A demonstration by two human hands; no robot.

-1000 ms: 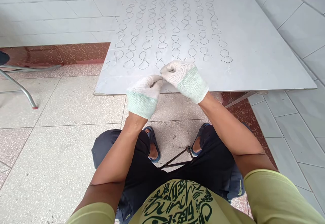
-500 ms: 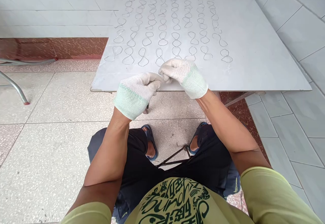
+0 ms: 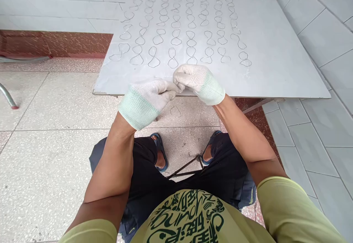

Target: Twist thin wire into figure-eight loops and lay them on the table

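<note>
My left hand (image 3: 150, 97) and my right hand (image 3: 194, 81), both in white knit gloves with pale green cuffs, meet at the front edge of the white board (image 3: 275, 74). Fingers and thumbs of both hands are pinched on a thin wire. A loop of that wire (image 3: 175, 111) hangs below my left fingers, over the floor; the rest is hidden in the gloves. Beyond the hands, several wire figure-eights (image 3: 173, 57) lie on the board in long columns.
White tiled walls (image 3: 325, 22) border the board at the back and right. A metal stand leg (image 3: 8, 95) is on the floor at left. Dark metal bars (image 3: 187, 167) lie low between my feet, which wear blue sandals (image 3: 161, 153).
My fingertips have come closer together on the wire, and the hanging loop now shows more clearly. The view has shifted slightly, moving the board's left side leftward.
</note>
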